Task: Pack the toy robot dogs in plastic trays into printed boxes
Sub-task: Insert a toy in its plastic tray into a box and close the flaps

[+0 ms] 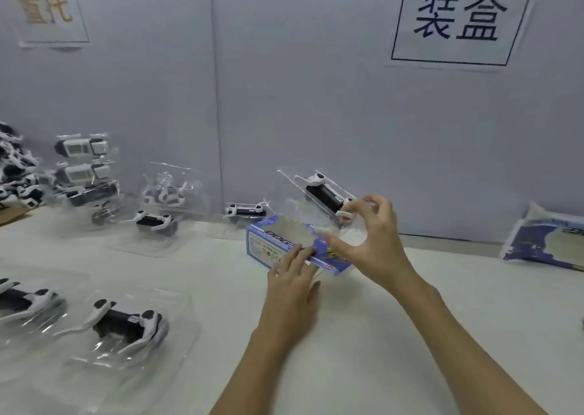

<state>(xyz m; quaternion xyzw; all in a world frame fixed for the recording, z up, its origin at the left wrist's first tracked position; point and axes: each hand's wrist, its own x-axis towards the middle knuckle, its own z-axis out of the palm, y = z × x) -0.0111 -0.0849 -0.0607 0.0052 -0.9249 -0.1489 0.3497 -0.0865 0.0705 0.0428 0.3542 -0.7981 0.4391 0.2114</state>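
Tray point(319, 198) (tilted) in right hand point(373, 240).

A pale grey wall point(316, 114) carrying two paper signs point(458, 19) rises behind a white table point(410, 335).

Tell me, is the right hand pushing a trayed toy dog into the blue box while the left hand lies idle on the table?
Not quite. In the head view, the left hand isn't idle: it steadies the blue box. The right hand does hold the trayed toy dog at its opening.
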